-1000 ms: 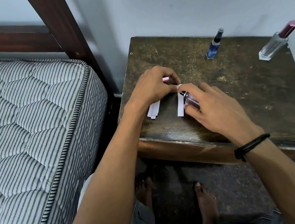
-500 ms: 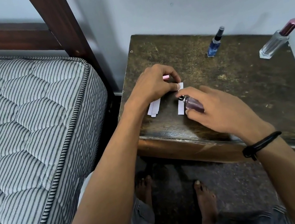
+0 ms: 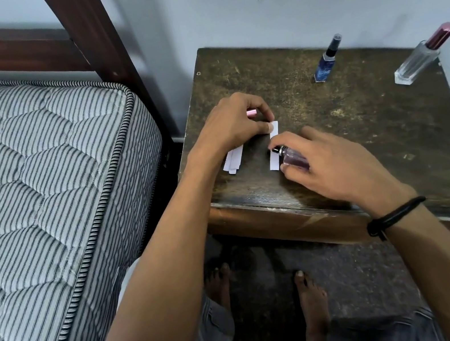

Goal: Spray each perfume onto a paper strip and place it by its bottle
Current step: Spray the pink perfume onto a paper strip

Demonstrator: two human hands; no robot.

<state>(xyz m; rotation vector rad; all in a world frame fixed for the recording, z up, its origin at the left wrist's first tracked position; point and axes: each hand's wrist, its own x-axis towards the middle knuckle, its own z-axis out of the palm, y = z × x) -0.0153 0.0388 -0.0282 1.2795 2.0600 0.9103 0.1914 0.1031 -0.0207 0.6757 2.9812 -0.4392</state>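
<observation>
A white paper strip [image 3: 275, 158] lies on the dark wooden table [image 3: 360, 128]. My left hand [image 3: 232, 127] pins the strip's far end with its fingertips and holds a pink cap [image 3: 251, 112] in its curled fingers. My right hand [image 3: 328, 164] grips a small purple perfume bottle [image 3: 292, 157] tilted low, its black nozzle over the strip's middle. A small stack of spare strips [image 3: 233, 160] lies under my left wrist. A blue bottle [image 3: 326, 62] and a clear bottle with a pink cap [image 3: 424, 54] stand at the back.
A striped mattress [image 3: 43, 202] and a dark bed post [image 3: 95, 37] flank the table on the left. A white wall stands behind it. My bare feet [image 3: 308, 294] are on the dark floor below the table's front edge.
My right hand has drawn the purple bottle down along the strip, away from my left fingertips, so more of the strip's far end shows. My left hand has stayed put.
</observation>
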